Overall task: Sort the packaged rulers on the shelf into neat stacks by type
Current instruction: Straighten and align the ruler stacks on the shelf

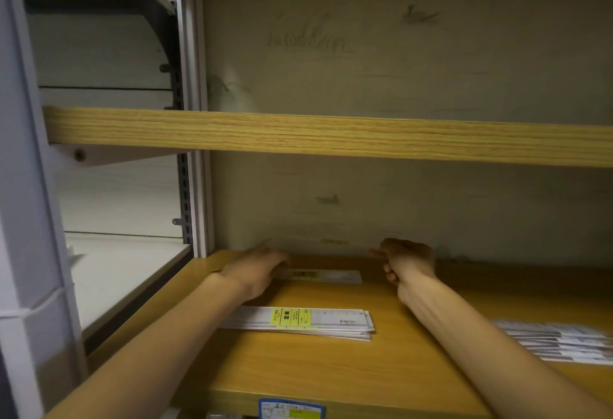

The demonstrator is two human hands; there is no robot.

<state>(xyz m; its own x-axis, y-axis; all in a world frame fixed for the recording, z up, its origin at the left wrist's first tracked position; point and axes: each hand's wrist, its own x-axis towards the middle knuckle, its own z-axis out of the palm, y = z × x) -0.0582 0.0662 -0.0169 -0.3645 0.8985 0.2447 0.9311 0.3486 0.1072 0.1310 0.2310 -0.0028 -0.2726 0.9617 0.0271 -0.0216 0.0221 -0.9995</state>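
The left hand (257,271) is reaching to the shelf's (298,369) back left corner, its fingers lying over the left end of the back rulers (326,276), though whether they are pinching it or only resting on it cannot be told. That pack, or small stack, is lying along the back edge; how many are in it is hard to say. Nearer the front edge, the front stack (305,320) is sitting fairly square, several packs deep, its lower ones slightly fanned. The right hand (406,261) is hovering at the back edge, just right of the back rulers, fingers curled in and holding nothing. At the shelf's right edge the loose pile (560,340) is lying splayed, blurred, at least five packs. So three groups are showing: one looks mostly finished, one is being squared now, and the right pile seems unsorted as yet
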